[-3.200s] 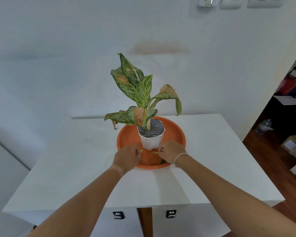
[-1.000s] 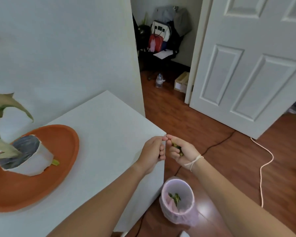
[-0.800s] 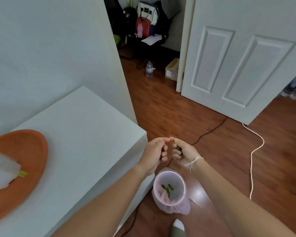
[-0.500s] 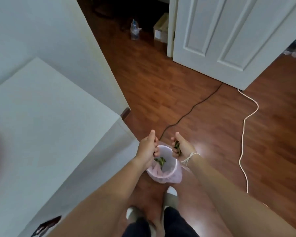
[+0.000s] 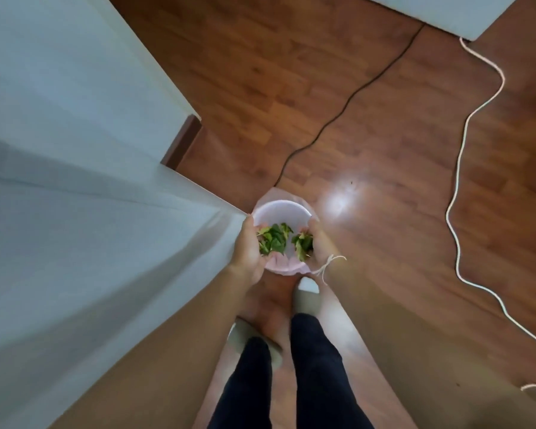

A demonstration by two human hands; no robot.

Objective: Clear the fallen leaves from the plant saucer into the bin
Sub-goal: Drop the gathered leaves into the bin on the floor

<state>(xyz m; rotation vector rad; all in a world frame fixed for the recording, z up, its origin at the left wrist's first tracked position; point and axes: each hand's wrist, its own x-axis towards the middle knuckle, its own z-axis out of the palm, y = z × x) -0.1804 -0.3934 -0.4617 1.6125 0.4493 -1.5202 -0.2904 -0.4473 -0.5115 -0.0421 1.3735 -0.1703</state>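
I look straight down at a small bin (image 5: 281, 206) with a pink liner, standing on the wooden floor. Both hands hover over its mouth, palms facing each other. My left hand (image 5: 247, 247) is spread open at the bin's left rim. My right hand (image 5: 320, 243), a white string round its wrist, is open at the right rim, with a clump of green leaves (image 5: 302, 245) against its palm. More leaves (image 5: 273, 239) lie between the hands, inside the bin. The plant and its saucer are out of view.
The white cabinet's corner (image 5: 229, 212) almost touches the bin on the left. A black cable (image 5: 338, 114) and a white cord (image 5: 457, 187) run across the floor behind and to the right. My feet (image 5: 305, 294) stand just in front of the bin.
I have turned from the saucer to the bin and tilted my head down. Both hands dropped over the bin's mouth and opened; the right hand's fingers released around the leaves.
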